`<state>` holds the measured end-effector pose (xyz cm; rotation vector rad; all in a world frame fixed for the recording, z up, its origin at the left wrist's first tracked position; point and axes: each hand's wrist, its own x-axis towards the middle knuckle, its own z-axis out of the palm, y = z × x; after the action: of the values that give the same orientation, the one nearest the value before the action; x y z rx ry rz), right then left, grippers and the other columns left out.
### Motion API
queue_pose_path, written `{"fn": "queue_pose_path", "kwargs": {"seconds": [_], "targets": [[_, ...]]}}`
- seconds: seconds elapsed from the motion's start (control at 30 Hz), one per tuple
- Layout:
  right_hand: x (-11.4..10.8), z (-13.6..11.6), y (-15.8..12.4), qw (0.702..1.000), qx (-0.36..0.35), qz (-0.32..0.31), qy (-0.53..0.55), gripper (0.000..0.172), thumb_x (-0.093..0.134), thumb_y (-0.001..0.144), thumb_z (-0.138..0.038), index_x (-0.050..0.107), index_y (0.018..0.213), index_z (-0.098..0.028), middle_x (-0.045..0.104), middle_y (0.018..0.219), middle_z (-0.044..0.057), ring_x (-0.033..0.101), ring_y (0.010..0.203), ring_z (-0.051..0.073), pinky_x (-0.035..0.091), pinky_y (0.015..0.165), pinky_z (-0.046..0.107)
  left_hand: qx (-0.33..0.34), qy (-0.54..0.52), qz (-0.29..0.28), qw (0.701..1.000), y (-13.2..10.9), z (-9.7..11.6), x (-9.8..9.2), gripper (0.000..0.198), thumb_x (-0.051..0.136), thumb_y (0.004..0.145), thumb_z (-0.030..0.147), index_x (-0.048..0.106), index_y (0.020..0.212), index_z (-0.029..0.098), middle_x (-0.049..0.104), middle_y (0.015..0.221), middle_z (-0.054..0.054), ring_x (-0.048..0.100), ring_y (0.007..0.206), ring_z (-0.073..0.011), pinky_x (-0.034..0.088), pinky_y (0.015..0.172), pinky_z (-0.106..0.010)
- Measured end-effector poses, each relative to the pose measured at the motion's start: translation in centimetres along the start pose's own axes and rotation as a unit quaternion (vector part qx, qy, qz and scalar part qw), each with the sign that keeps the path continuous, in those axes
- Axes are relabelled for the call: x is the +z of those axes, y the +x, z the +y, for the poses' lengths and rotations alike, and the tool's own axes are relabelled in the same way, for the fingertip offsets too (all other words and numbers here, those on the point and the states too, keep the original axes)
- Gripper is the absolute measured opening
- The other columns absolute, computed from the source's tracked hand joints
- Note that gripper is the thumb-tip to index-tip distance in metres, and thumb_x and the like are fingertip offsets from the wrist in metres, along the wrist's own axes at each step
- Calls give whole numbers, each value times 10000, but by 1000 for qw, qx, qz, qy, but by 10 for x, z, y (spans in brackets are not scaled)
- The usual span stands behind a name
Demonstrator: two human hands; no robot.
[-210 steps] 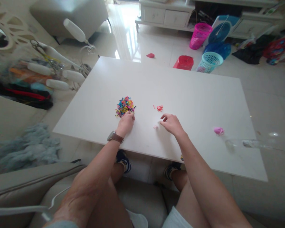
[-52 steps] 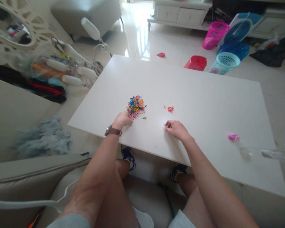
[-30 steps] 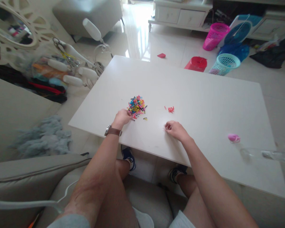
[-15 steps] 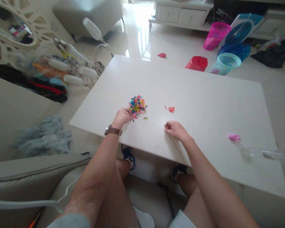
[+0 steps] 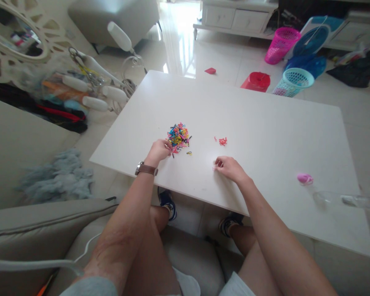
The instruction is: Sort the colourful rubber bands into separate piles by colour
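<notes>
A mixed heap of small coloured rubber bands (image 5: 178, 135) lies on the white table (image 5: 265, 135). My left hand (image 5: 160, 150), with a brown-strapped watch at the wrist, touches the heap's near left edge. Its fingers are pinched together; what they hold is hidden. A yellow and black band (image 5: 189, 153) lies just apart from the heap. Further right is a little group of red bands (image 5: 223, 141). Nearer me, my right hand (image 5: 228, 167) has thumb and forefinger closed at the tabletop, with a tiny pale pink rubber band (image 5: 214, 167) at the fingertips.
A purple object (image 5: 304, 179) and a clear bottle (image 5: 354, 200) lying on its side are at the table's right end. A white lamp (image 5: 111, 94) stands by the left edge. Beyond the far edge are a red bin (image 5: 255, 82) and a light blue basket (image 5: 293, 82).
Both hands stay in nearly the same places; the left fingers shift very slightly at the heap's edge. The heap and the red bands look the same.
</notes>
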<state>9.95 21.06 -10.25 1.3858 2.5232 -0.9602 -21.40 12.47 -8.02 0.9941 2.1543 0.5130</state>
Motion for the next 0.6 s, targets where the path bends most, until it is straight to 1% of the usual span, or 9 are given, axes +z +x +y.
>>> {"fn": "queue_pose_path", "kwargs": {"seconds": [0.27, 0.43, 0.6], "targets": [[1, 1, 1, 1000, -2, 0, 0, 109, 733, 868, -239, 736, 970, -201, 768, 972, 49, 689, 867, 163, 468, 775, 249, 3, 33, 11, 999, 3, -1, 1, 154, 665, 707, 99, 771, 804, 154, 753, 698, -63, 736, 755, -195, 525, 700, -249], [1, 1, 0, 1000, 3, -2, 6, 102, 724, 871, -245, 732, 967, -209, 764, 962, 37, 690, 866, 160, 470, 774, 250, -6, 29, 6, 1000, 6, -4, 3, 163, 647, 731, 108, 782, 815, 146, 759, 723, -76, 728, 740, -192, 515, 676, -250], [2, 2, -1, 1000, 0, -5, 18, 96, 727, 865, -269, 720, 946, -217, 758, 958, 29, 686, 862, 159, 472, 766, 248, -11, 26, 12, 1000, 5, -6, 3, 199, 660, 752, 125, 786, 901, 165, 760, 720, -55, 727, 741, -186, 510, 697, -249]]}}
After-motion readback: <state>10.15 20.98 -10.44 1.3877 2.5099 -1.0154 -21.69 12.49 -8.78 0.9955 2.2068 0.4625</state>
